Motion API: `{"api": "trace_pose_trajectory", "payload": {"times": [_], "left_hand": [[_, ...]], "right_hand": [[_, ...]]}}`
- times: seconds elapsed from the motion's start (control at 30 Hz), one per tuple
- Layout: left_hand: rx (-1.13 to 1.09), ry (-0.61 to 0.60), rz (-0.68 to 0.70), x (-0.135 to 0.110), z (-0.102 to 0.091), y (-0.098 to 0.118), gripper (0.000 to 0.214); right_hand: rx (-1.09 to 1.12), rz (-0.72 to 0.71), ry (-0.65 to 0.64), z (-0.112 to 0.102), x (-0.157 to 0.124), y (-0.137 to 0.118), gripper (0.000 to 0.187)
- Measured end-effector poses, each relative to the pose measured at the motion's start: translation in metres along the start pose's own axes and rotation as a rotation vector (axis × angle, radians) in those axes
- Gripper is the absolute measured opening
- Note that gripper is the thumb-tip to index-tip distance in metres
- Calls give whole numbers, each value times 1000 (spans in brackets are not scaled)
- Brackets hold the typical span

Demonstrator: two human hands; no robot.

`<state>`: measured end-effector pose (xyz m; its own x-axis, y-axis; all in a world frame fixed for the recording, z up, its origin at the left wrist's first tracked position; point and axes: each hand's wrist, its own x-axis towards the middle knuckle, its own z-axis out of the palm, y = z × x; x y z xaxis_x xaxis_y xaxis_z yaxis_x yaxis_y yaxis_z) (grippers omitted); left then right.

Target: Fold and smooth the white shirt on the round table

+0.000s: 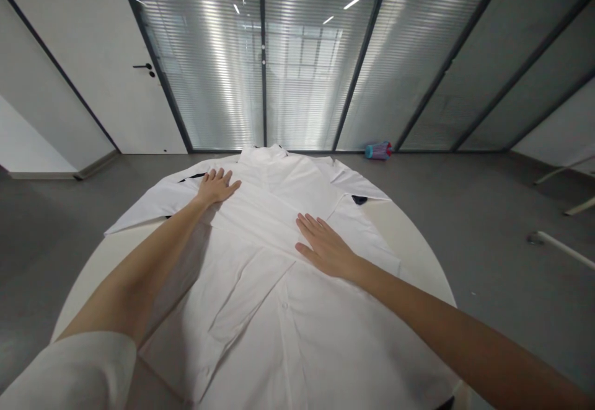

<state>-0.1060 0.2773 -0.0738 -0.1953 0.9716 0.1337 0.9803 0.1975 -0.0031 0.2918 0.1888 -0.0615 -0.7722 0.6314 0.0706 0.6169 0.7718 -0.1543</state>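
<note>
A white shirt (339, 348) is being supported on a round, pale surface (421, 258), its fabric being spread over most of the top. Its long axis is being pointed away from the person, with the collar (263, 155) being set at the far edge and the buttoned placket (286, 335) being aimed toward the near side.

Both hands are being laid on the shirt, well apart, palms down and fingers extended; nothing is being pinched or gripped by either. How firmly the cloth is being pressed cannot be told.

The shirt is being placed directly under the hands, so its body is being reached from above rather than from one side. The left hand (219, 187) is being rested farther out, just beside the left sleeve (151, 208), and is being kept the nearer of the two to the collar. The right hand (325, 247) is being rested closer in, right of the midline and near the upper end of the visible placket, and is being angled inward across the long axis. Between them, the cloth is being crossed by shallow creases. Left of the placket, a slanting folded edge (251, 317) is being shown, with neither hand being set on it.
</note>
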Motion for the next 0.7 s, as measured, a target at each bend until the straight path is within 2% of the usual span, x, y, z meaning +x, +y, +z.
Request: {"api": "trace_pose_trajectory", "payload": {"times": [0.27, 0.43, 0.5, 0.57, 0.6, 0.7], "left_hand": [[4, -12, -2, 0, -1, 1, 82], [-8, -2, -11, -2, -6, 4, 78], [-21, 79, -14, -10, -12, 21, 74], [-57, 194, 52, -26, -20, 54, 68], [-83, 235, 139, -37, -24, 76, 66], [-141, 286, 533, -75, -31, 142, 60]], "right_hand": [[-70, 89, -5, -5, -72, 26, 75], [-97, 113, 64, -1, -98, 35, 71], [-107, 115, 93, 1, -101, 36, 71], [-115, 114, 114, 2, -102, 35, 72], [-118, 112, 124, 3, -102, 35, 72], [-128, 102, 144, 4, -102, 35, 73]]}}
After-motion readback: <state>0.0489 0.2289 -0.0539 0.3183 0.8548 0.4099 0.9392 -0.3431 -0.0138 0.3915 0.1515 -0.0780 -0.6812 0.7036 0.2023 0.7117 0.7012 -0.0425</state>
